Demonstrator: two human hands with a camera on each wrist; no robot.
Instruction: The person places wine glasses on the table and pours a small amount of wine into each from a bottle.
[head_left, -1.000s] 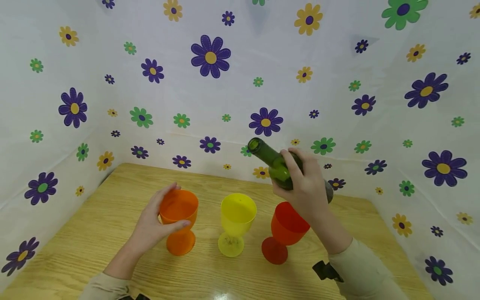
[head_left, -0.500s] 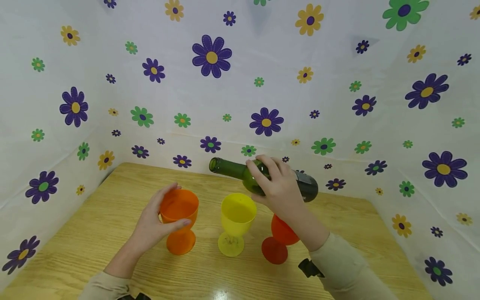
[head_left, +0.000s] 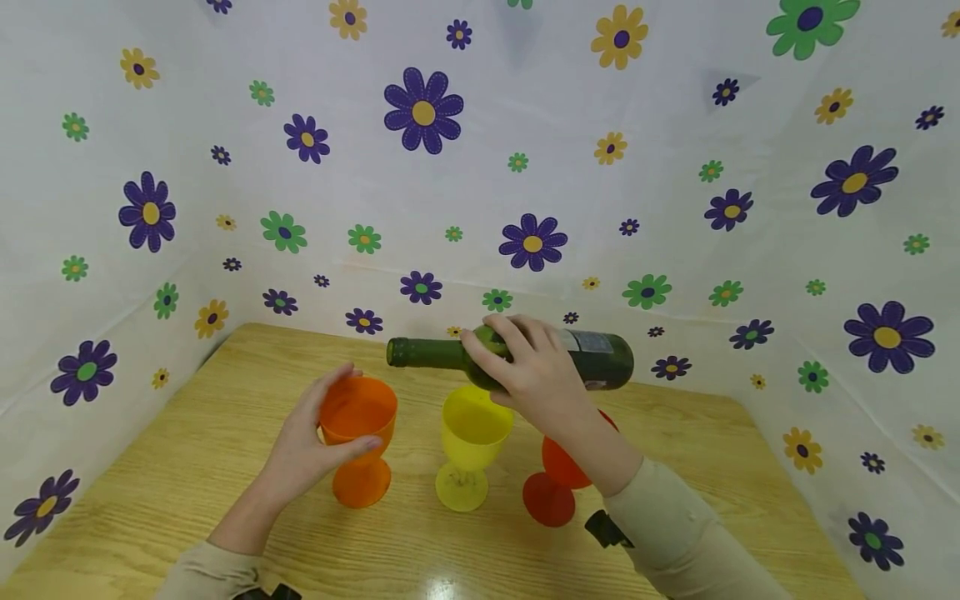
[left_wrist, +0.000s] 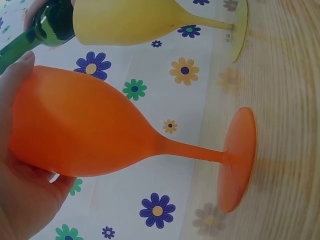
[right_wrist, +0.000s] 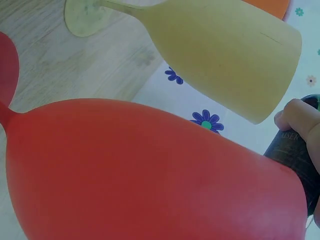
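My left hand (head_left: pixel 311 442) curls around the bowl of an orange goblet (left_wrist: pixel 85 122), which stands upright on the table. In the head view my right hand (head_left: pixel 528 367) grips a green glass wine bottle (head_left: pixel 431 353) from above, around its body near the shoulder. The bottle lies almost level in the air, its mouth pointing left near the far right rim of the orange goblet. A yellow goblet (head_left: pixel 474 425) stands below the bottle neck. The red goblet (head_left: pixel 551 497) is under my right forearm, which hides part of its bowl.
The three goblets stand in a row on a wood-grain table (head_left: pixel 225 417). A white cloth with printed flowers (head_left: pixel 330 183) hangs behind the table and along both sides.
The right hand has carried the bottle left and tipped it from slanting upward to nearly level, mouth toward the orange goblet. The left hand and the goblets have stayed in place.
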